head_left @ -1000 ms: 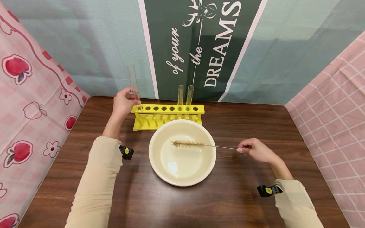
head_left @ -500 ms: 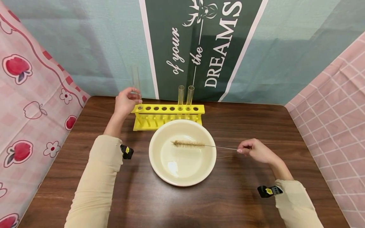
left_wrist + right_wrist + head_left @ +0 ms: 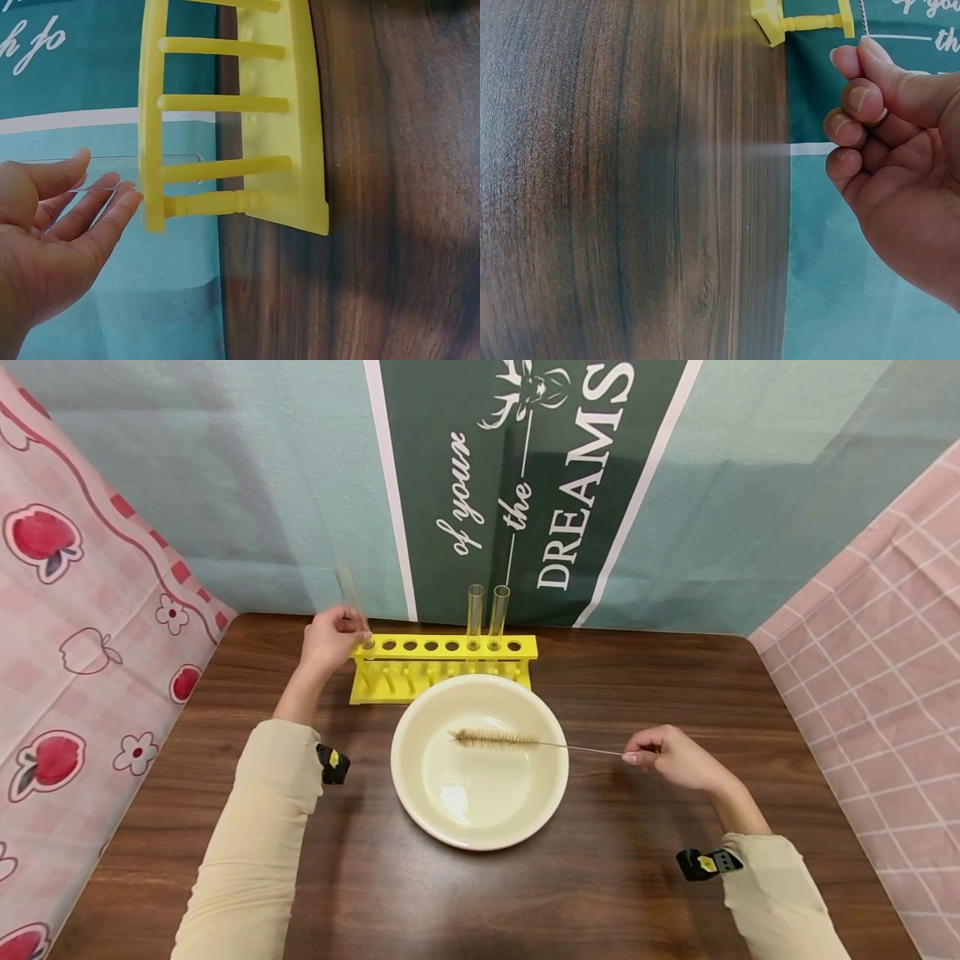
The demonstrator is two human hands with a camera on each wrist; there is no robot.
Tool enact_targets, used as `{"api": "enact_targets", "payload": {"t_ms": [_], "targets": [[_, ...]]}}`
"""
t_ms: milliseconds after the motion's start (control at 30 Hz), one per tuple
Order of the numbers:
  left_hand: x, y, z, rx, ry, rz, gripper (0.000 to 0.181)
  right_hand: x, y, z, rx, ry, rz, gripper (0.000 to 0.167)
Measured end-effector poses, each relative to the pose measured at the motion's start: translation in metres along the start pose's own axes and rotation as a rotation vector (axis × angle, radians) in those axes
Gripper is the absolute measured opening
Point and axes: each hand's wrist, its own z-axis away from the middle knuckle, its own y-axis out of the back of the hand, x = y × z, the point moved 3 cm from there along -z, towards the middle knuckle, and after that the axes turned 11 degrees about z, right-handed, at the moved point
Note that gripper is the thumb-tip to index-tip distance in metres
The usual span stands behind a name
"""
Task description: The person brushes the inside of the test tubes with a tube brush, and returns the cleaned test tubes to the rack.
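My left hand (image 3: pixel 326 639) holds a clear glass test tube (image 3: pixel 348 583) at the leftmost hole of a yellow test tube rack (image 3: pixel 442 654). The tube leans a little left in the head view. Its rounded end (image 3: pixel 196 159) pokes below the rack's top bar in the left wrist view, short of the base. At right, my right hand (image 3: pixel 675 756) pinches the thin wire handle (image 3: pixel 864 19) of a test tube brush (image 3: pixel 495 738) between thumb and index finger. The brush's bristles hang over a cream basin (image 3: pixel 400 760). Two more test tubes (image 3: pixel 487 610) stand upright in the rack.
The basin sits on the brown wooden table (image 3: pixel 480 910), just in front of the rack, hiding part of its base. A blue-green cloth with lettering (image 3: pixel 577 485) hangs behind. Pink patterned cloths (image 3: pixel 82 652) close off both sides.
The left hand has lowered slightly, and the tube's end has slid down into the leftmost hole. The tube tilted upright, then left again. The right hand and brush have stayed still.
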Motion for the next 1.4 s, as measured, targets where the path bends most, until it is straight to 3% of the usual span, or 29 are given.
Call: {"api": "enact_targets", "payload": {"t_ms": [600,1400], "targets": [[-0.0047,-0.0017,-0.0012,-0.036,0.026,-0.111,0.014,0.0009,-0.0009,0.0001,-0.008,0.000,-0.002,0.014],[-0.0103,-0.0078,-0.0060,-0.054,-0.003,-0.178,0.012,0.0032,-0.0031,-0.0013,0.008,0.041,0.014,0.013]]}}
